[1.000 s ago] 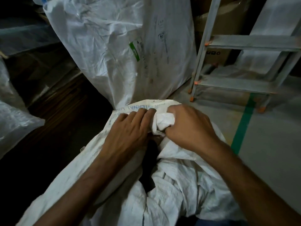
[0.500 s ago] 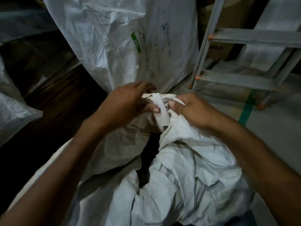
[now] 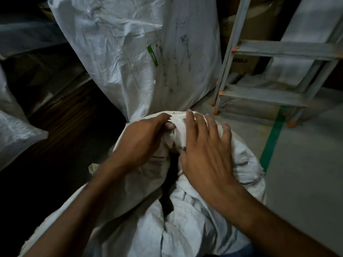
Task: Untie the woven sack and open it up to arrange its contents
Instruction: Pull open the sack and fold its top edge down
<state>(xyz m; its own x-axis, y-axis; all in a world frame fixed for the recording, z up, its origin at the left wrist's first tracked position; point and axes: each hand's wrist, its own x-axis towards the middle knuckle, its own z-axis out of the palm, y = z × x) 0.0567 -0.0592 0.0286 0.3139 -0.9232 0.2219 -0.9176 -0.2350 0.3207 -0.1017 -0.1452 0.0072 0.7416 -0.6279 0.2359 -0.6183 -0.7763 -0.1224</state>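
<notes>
Where the light reaches, the room is a crowded store with a grey floor crossed by a strip of green tape. A metal ladder with orange feet stands on the floor at the right, with a cardboard box behind it. A tall sack with handwriting and a green mark on it stands in the middle. Dark wooden boards and a clear plastic bag lie in shadow at the left.

On the floor in front of the tall sack lies the white woven sack, with its twisted knot at the far end, touching the tall sack's base. The left hand grips the knot, fingers curled round the bunched cloth. The right hand lies over the knot with its fingers straight and spread, pressing on the cloth rather than clasping it.

Half a second ago both hands pinched the knot and held it raised. Since then the right hand has let go of its pinch and flattened out, and the knot now sits lower, down against the sack.
</notes>
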